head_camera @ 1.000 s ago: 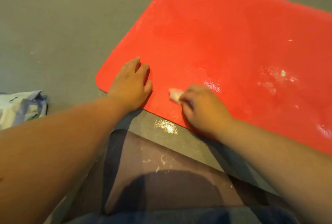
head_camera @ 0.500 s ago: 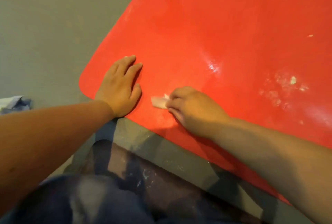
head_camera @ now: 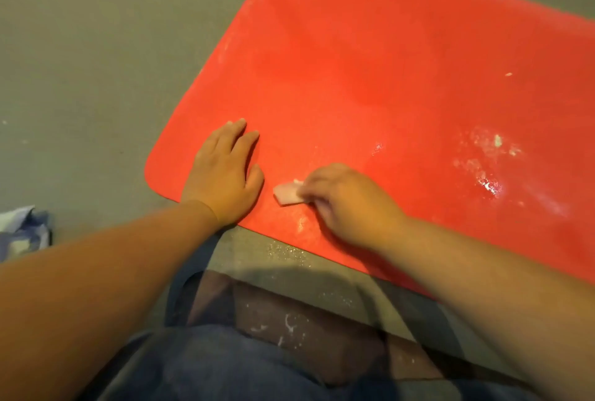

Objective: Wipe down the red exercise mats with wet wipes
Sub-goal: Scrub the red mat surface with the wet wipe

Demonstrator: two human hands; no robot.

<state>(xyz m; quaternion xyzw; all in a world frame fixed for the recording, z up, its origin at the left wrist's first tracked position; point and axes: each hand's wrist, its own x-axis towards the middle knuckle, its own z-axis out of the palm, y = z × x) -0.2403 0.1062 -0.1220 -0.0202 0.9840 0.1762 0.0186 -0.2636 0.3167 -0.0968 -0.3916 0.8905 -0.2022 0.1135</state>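
Observation:
A red exercise mat (head_camera: 370, 78) lies on the grey floor and fills the upper right of the view. My left hand (head_camera: 225, 172) rests flat on the mat's near left corner, fingers together, holding nothing. My right hand (head_camera: 347, 204) is closed on a small folded white wet wipe (head_camera: 287, 194) pressed to the mat near its front edge, just right of my left hand. White smudges and wet shine (head_camera: 483, 162) mark the mat at the right.
Grey floor (head_camera: 80, 62) stretches to the left of the mat. A crumpled white and blue cloth or packet (head_camera: 22, 233) lies at the left edge. A dark, white-speckled mat (head_camera: 289, 320) and my blue-clad knee (head_camera: 225, 365) are at the bottom.
The wipe stays in my right hand and has barely shifted on the mat, just right of my resting left hand. The view has moved back, showing more floor and the mat's far edge.

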